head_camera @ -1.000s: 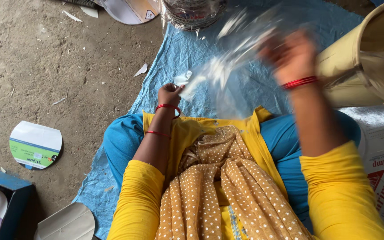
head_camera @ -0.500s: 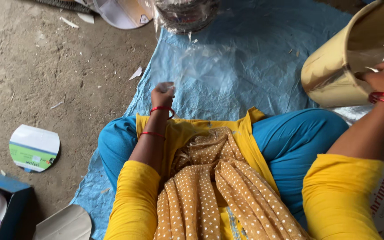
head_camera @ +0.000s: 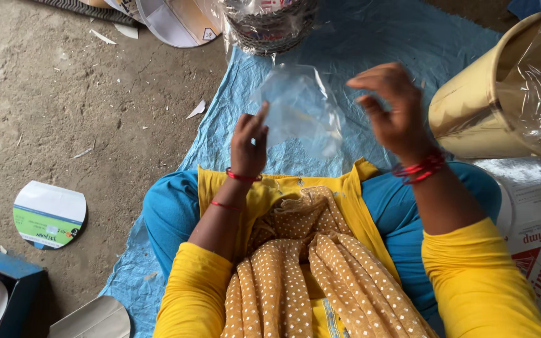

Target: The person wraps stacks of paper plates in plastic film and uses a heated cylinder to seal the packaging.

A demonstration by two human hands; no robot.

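Clear plastic bag [head_camera: 298, 116] hangs in the air above the blue tarp [head_camera: 370, 50] — pinched at its left edge by the left hand [head_camera: 248, 141]. Right hand [head_camera: 392, 112] hovers just to its right, fingers loosely curled and holding nothing, slightly blurred.

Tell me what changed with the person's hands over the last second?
The right hand came back from the cream bucket to the middle. The left hand rose and now pinches a clear plastic bag. The blue sheet and round card disc stayed put.
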